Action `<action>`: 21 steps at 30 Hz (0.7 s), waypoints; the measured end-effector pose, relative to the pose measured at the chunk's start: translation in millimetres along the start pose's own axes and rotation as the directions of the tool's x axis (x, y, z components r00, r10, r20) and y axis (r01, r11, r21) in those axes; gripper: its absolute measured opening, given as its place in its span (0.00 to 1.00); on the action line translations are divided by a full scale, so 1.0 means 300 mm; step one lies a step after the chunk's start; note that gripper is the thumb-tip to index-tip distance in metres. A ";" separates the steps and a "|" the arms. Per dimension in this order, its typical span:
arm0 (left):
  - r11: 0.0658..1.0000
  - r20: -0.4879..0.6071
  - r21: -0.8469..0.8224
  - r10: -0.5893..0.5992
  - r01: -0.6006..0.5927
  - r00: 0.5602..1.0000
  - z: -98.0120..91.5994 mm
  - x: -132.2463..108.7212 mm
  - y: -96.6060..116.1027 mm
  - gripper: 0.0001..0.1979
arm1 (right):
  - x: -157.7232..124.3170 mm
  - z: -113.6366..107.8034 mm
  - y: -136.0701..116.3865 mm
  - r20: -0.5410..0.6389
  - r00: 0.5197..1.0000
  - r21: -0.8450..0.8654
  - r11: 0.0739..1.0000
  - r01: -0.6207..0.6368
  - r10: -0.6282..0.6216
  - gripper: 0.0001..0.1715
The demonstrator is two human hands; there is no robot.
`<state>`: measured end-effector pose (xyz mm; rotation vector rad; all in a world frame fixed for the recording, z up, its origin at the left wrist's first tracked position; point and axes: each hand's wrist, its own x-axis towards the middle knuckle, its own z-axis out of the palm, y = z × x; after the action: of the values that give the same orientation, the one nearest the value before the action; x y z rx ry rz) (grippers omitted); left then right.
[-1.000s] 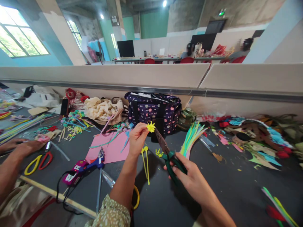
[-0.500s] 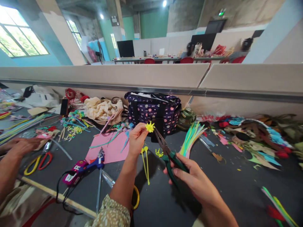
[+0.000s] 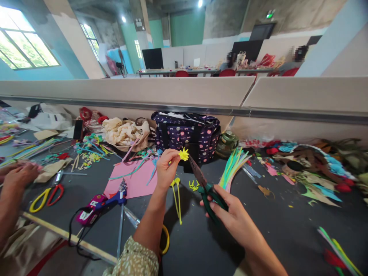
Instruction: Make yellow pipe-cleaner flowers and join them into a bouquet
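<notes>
Item, nearest: right hand [image 3: 230, 212], palm and fingers wrapped round the green handles of a pair of pliers [image 3: 201, 178]. Long axis of the tool slants away from the person and leftward, its dark tips at the far end.

Item: left hand [image 3: 168, 166], forearm reaching forward out of a patterned sleeve [image 3: 132, 257], thumb and fingers together, pinched on a yellow flower [image 3: 184, 154].

Relation of note: the flower is held above the table, just right of the left fingertips and right at the plier tips, on the line of the tool. The left hand is the nearer, in contact with it; the right hand sits a full tool-length back. Whether the tips grip a petal or only rest against it, I cannot tell from where I stand; the flower's own axis is likewise unclear.

Item, below the flower, on the dark table [image 3: 276, 234]: two yellow stems [image 3: 178, 201], lying side by side, heads away from the person; yellow snippets [image 3: 194, 186] just to their right.

Item, farther: stem bundle [image 3: 234, 168], multicoloured, to the right.

Item, behind: navy patterned bag [image 3: 184, 134], against a pale partition [image 3: 143, 92].
</notes>
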<state>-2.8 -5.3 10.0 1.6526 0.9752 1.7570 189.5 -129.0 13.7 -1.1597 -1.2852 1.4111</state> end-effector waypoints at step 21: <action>0.861 0.026 -0.404 -0.327 0.309 0.945 0.026 -0.001 -0.018 0.12 | -0.009 -0.013 -0.039 0.087 0.992 0.247 0.963 -0.110 0.091 0.09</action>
<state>4.5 -1.1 5.5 1.1250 0.7826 1.6362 194.2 -130.1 25.4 -1.0191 -1.0719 1.6534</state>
